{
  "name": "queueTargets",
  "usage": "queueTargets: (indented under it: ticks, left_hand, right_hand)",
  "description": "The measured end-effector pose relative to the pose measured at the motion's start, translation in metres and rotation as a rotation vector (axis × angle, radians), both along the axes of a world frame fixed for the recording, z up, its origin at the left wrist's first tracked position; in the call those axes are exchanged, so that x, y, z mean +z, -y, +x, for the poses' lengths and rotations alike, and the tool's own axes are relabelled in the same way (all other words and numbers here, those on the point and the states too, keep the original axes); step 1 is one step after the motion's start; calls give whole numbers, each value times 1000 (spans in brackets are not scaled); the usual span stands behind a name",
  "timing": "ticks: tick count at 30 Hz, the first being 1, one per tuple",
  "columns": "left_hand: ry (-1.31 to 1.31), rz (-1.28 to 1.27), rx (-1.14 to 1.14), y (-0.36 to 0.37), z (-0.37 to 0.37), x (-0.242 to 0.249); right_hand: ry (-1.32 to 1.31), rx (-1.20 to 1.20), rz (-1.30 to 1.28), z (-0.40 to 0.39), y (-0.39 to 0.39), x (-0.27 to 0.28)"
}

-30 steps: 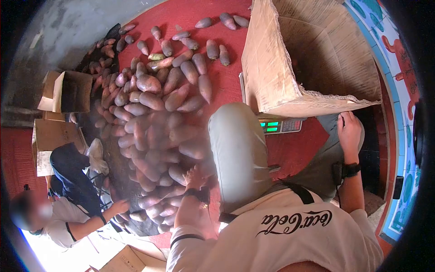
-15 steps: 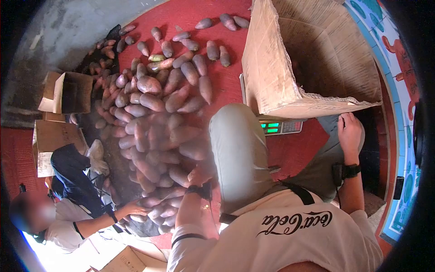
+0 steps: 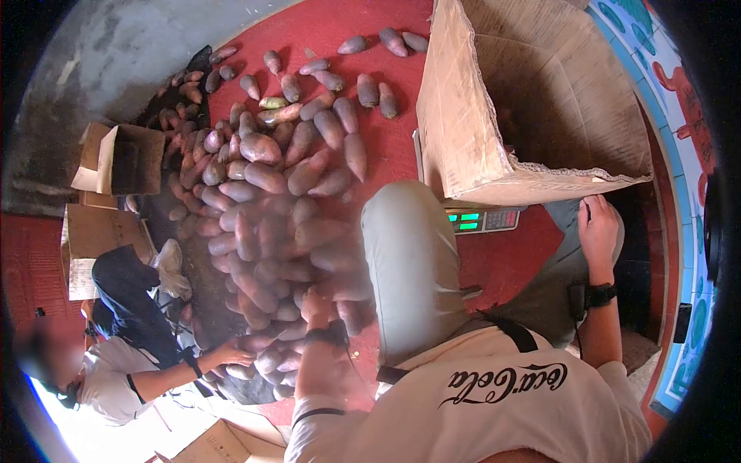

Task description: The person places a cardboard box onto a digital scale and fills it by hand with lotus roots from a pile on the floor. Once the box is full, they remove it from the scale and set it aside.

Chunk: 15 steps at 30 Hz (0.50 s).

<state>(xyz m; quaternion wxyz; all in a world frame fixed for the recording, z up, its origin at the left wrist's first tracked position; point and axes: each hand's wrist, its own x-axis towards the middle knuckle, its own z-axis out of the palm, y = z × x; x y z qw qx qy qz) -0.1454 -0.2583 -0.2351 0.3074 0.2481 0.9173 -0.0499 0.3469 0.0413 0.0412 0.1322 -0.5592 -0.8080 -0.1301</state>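
Note:
My left hand [image 3: 315,306] reaches down among a heap of reddish-purple sweet potatoes [image 3: 260,176] on the left. It touches the near part of the heap, beside one sweet potato [image 3: 350,317]. Haze blurs this spot, and I cannot see how its fingers are bent. My right hand [image 3: 600,231] lies on my right knee with the fingers stretched out, holding nothing. Its fingertips come close to the lower edge of a large open cardboard box [image 3: 455,131]. The box stands by a scale with a lit green display [image 3: 466,222]; its bottom inside is in shadow.
At the lower left another person's hand [image 3: 234,353] rests on the heap's edge. Smaller cardboard boxes [image 3: 133,158] stand behind that person, and an open carton [image 3: 220,444] lies at the bottom. A painted tiled wall [image 3: 687,255] runs along the right.
My left hand has moved left across the near part of the heap. The view has shifted slightly. My right hand stays on the knee.

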Motion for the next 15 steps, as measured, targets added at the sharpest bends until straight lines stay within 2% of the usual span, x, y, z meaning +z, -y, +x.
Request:
queueTargets:
  ticks: [3, 6, 9, 10, 15]
  left_hand:
    - [-163, 352, 192, 43, -5, -19]
    - [-156, 118, 512, 65, 8, -26]
    - [19, -6, 578, 111, -1, -117]
    - [86, -58, 587, 117, -4, -133]
    - [327, -41, 636, 107, 28, -126]
  right_hand:
    - [-6, 3, -3, 2, 0, -1]
    - [0, 2, -7, 5, -1, -3]
    - [9, -2, -7, 5, -1, -3]
    - [10, -4, -8, 5, 0, -3]
    - [31, 0, -31, 2, 1, -1]
